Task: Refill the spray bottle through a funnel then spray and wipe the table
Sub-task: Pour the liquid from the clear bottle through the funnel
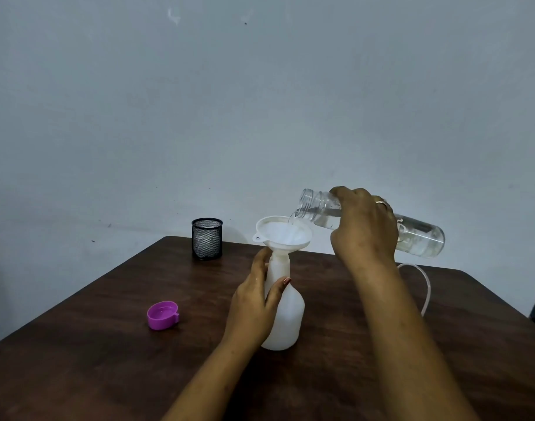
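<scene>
On the brown table (93, 344) my left hand (254, 305) wraps around the white spray bottle (286, 317), which carries a funnel (282, 233). My right hand (363, 226) grips a tilted clear bottle (421, 235), and water runs from its mouth into the funnel.

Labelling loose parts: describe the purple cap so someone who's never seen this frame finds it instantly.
Start at the dark wooden table. Left of the white spray bottle that the left hand holds, the purple cap lies alone, open side up. It is the only brightly coloured thing there; the black mesh cup behind it is taller and dark.
</scene>
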`<state>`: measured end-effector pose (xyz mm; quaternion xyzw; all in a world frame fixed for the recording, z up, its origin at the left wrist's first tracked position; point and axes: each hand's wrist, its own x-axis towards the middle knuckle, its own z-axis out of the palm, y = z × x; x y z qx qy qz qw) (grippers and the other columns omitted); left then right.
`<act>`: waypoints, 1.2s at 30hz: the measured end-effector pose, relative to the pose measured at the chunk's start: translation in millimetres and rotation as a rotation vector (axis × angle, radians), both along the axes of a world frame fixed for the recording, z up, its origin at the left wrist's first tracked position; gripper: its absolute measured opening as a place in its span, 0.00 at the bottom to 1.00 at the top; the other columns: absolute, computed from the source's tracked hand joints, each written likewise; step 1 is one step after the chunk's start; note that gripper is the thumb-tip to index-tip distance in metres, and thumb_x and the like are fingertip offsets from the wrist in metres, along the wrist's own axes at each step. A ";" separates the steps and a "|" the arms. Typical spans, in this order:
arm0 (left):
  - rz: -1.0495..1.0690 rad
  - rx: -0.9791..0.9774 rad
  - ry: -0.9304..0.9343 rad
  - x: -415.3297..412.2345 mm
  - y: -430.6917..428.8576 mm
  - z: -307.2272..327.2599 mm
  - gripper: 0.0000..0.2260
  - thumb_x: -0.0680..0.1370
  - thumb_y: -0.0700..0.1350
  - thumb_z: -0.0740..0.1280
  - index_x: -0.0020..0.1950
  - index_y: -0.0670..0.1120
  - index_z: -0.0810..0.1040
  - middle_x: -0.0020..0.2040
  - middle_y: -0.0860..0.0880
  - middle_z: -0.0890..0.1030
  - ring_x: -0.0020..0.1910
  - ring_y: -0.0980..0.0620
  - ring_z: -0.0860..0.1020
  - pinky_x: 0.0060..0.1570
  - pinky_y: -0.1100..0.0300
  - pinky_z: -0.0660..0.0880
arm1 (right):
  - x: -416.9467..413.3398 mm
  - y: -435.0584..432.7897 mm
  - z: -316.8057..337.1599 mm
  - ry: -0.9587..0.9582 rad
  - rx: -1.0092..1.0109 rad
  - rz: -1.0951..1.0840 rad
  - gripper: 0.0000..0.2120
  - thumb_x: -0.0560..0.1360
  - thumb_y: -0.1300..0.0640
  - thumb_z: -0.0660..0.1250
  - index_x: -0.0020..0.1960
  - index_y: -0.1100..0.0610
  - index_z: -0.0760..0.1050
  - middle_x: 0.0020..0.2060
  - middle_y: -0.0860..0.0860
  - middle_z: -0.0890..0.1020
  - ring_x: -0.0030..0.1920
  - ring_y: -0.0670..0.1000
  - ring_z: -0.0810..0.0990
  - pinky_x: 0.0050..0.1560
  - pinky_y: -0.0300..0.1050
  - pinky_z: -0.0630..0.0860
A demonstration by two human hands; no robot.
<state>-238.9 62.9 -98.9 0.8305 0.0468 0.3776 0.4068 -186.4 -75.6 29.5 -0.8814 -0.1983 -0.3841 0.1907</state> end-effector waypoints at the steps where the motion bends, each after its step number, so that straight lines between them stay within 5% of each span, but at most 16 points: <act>1: -0.001 -0.001 -0.002 -0.1 -0.2 0.0 0.26 0.78 0.53 0.61 0.74 0.54 0.57 0.70 0.52 0.70 0.66 0.53 0.71 0.65 0.55 0.70 | 0.1 0.0 0.3 -0.002 -0.003 -0.002 0.27 0.70 0.71 0.61 0.66 0.52 0.71 0.56 0.54 0.77 0.60 0.59 0.73 0.64 0.49 0.65; 16: 0.016 0.009 -0.014 1.0 0.1 -1.1 0.26 0.78 0.53 0.61 0.74 0.54 0.58 0.70 0.53 0.70 0.66 0.53 0.71 0.61 0.63 0.67 | -4.0 2.8 0.7 0.001 -0.020 0.012 0.27 0.70 0.71 0.60 0.66 0.51 0.71 0.57 0.54 0.77 0.60 0.58 0.73 0.66 0.48 0.64; 36: 0.017 0.006 -0.043 0.7 -0.3 -2.0 0.25 0.78 0.52 0.62 0.73 0.54 0.59 0.70 0.52 0.71 0.67 0.53 0.71 0.65 0.55 0.69 | -1.5 3.3 0.6 -0.015 0.003 0.039 0.29 0.70 0.71 0.59 0.67 0.50 0.71 0.56 0.54 0.78 0.61 0.58 0.73 0.71 0.51 0.61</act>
